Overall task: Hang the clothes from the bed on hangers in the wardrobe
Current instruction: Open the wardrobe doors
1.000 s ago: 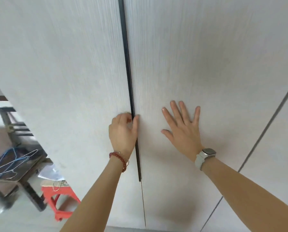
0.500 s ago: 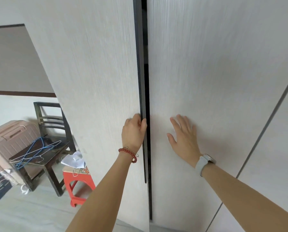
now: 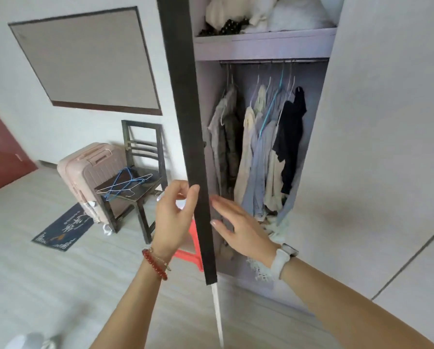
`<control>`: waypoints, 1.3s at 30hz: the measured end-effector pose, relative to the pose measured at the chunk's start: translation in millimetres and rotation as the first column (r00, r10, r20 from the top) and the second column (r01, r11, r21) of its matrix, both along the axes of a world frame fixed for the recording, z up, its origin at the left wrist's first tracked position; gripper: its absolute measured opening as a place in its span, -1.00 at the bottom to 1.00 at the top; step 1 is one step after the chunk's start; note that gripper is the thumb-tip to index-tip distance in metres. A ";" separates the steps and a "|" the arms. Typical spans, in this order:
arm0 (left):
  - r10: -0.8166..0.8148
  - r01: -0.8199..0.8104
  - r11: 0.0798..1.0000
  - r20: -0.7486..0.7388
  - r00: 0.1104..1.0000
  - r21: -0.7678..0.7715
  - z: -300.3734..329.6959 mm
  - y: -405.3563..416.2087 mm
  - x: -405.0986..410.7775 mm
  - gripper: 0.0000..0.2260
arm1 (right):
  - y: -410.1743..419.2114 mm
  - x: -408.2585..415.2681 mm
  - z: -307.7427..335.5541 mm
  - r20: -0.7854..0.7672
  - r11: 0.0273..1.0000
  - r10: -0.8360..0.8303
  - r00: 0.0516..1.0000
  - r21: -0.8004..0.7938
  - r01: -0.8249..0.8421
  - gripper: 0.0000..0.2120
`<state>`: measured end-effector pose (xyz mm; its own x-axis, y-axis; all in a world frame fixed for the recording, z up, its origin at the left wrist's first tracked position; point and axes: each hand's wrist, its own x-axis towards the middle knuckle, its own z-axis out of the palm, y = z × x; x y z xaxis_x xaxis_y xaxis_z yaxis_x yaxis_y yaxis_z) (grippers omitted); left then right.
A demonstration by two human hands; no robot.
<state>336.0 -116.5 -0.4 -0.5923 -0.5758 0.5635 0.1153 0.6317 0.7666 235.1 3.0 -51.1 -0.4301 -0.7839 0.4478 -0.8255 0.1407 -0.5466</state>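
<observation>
- Lying on the dark chair [image 3: 145,157] at left: loose wire hangers [image 3: 125,185], blue and white, unused.
- Left hand [image 3: 175,217]: thumb and fingers curled round the dark edge of the wardrobe door [image 3: 185,117], which stands ajar.
- Right hand [image 3: 238,230]: fingers straight, holding nothing, just inside the opening.
- Wardrobe rail [image 3: 274,62]: several garments [image 3: 258,147] hanging.
- Bed and its clothes: out of view.
- Progress: early, by appearance; fetching, hangering and hanging apparently remain.

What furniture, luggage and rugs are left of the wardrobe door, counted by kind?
Chair: 1
Suitcase: 1
Stool: 1
Mat: 1
Total: 4
</observation>
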 end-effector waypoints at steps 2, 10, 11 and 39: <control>0.081 -0.079 0.996 -0.036 0.996 0.045 -0.2 -18.7 22.9 -0.94 | -29.3 20.8 -1.4 -0.010 0.995 0.091 0.996 0.050 -0.090 -0.49; 0.291 -0.282 0.936 -0.013 0.957 0.209 9.3 -89.9 57.6 -0.65 | -99.9 50.1 5.0 -0.114 0.984 0.084 0.990 0.168 -0.064 -0.54; 0.312 -0.304 0.933 -0.007 0.950 0.194 10.6 -96.7 58.8 -0.65 | -101.3 47.5 5.7 -0.121 0.985 0.061 0.991 0.165 -0.040 -0.55; -0.769 0.725 0.570 -0.061 0.637 0.387 88.5 103.9 -348.7 -0.29 | 147.9 -259.4 85.8 -0.451 0.558 -0.736 0.505 0.017 0.829 -0.29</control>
<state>-12.6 -12.5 88.1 -0.9425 -0.0365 0.3321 0.3302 0.0489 0.9426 -24.4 150.9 34.7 -0.7600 -0.2926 0.5803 -0.4308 0.8954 -0.1128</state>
